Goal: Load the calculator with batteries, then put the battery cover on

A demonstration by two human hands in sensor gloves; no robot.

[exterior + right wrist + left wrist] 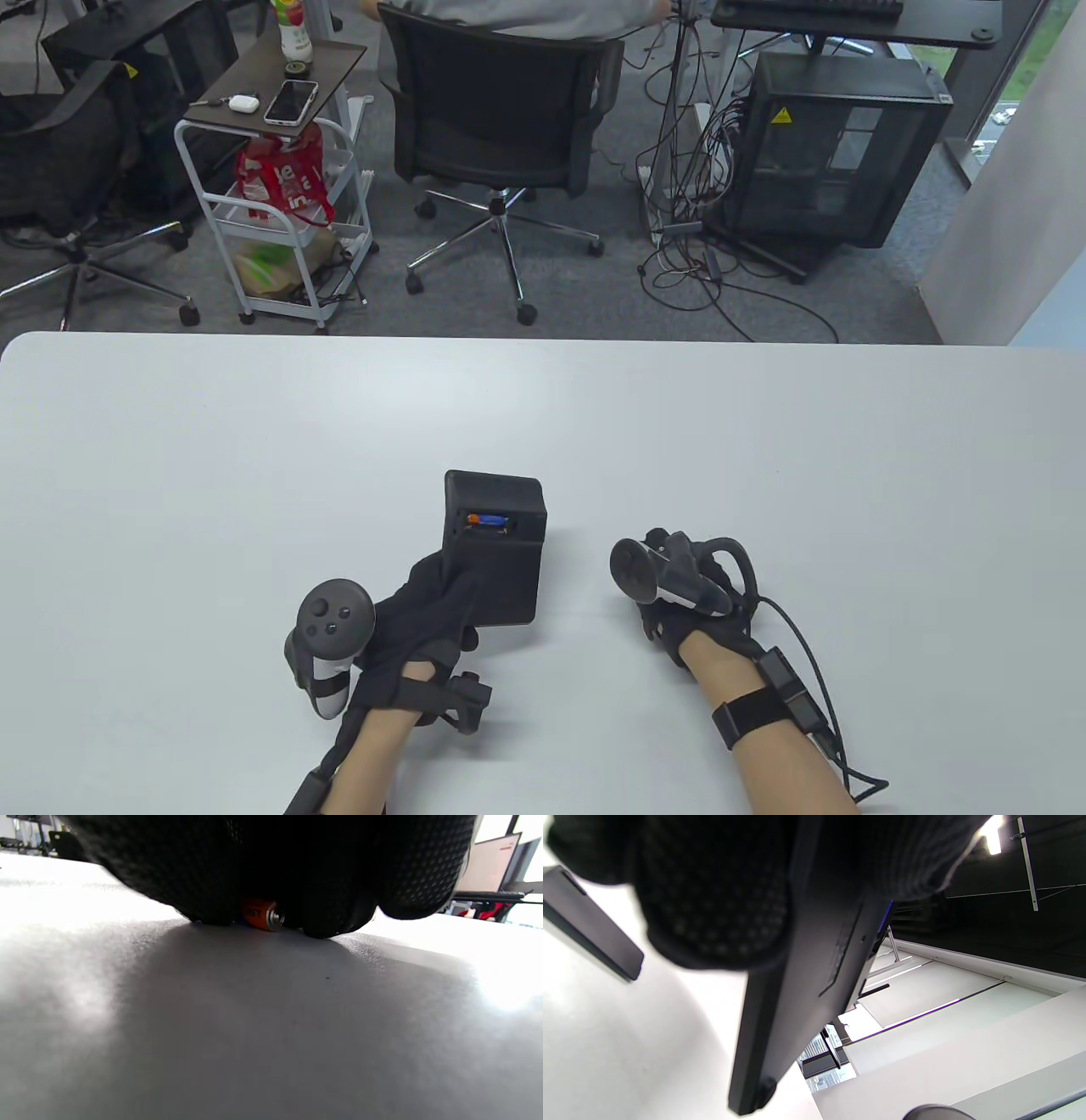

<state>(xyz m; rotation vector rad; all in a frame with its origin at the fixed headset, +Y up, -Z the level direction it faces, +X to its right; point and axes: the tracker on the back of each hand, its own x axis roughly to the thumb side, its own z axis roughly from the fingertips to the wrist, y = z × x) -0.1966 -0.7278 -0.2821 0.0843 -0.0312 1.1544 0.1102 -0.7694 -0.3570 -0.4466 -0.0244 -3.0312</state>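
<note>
The black calculator [495, 543] is back side up, its near end gripped and lifted by my left hand [437, 598]. Its open battery bay holds one blue-and-orange battery [486, 519]. In the left wrist view the calculator [797, 997] slopes down to the table under my fingers [712, 912]. My right hand [657, 607] is palm down on the table to the calculator's right. In the right wrist view its fingertips [203, 895] close around an orange battery [259, 914] that lies on the table. A flat black piece [594, 929], likely the battery cover, lies on the table.
The white table [254, 475] reaches its far edge well beyond the calculator. Past it on the floor stand an office chair [501, 119], a white trolley [280, 212] and a computer case [831, 144] with cables.
</note>
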